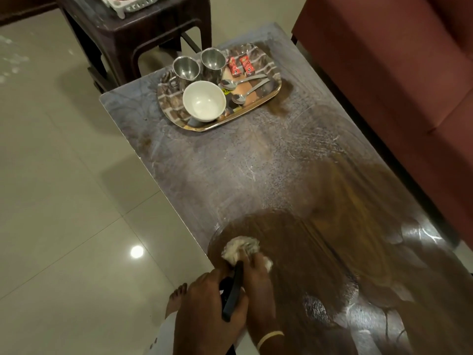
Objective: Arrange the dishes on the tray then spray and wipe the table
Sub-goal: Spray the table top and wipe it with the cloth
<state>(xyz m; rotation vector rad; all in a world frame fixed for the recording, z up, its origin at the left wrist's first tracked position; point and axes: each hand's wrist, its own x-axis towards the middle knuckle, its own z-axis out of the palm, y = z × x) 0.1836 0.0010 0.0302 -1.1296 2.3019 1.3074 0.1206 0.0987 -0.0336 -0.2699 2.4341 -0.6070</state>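
The wooden table [230, 170] is dull with spray film in the middle and dark and glossy where wiped on the right. At its far end a patterned tray [271, 73] holds two steel cups [186, 69], a white bowl [204, 101], two spoons [245, 82] and two red packets [240, 65]. My right hand [256, 275] presses a crumpled white cloth [240, 248] onto the table near its left front edge. Just beside it, my left hand [204, 306] grips the black head of a spray bottle [233, 290]; the bottle's body is hidden.
A dark plastic stool [138, 34] with a white basket [133, 3] on it stands beyond the table's far left corner. A red-brown sofa [396, 73] runs along the table's right side. Pale tiled floor [64, 175] lies to the left, with my bare foot [176, 295] on it.
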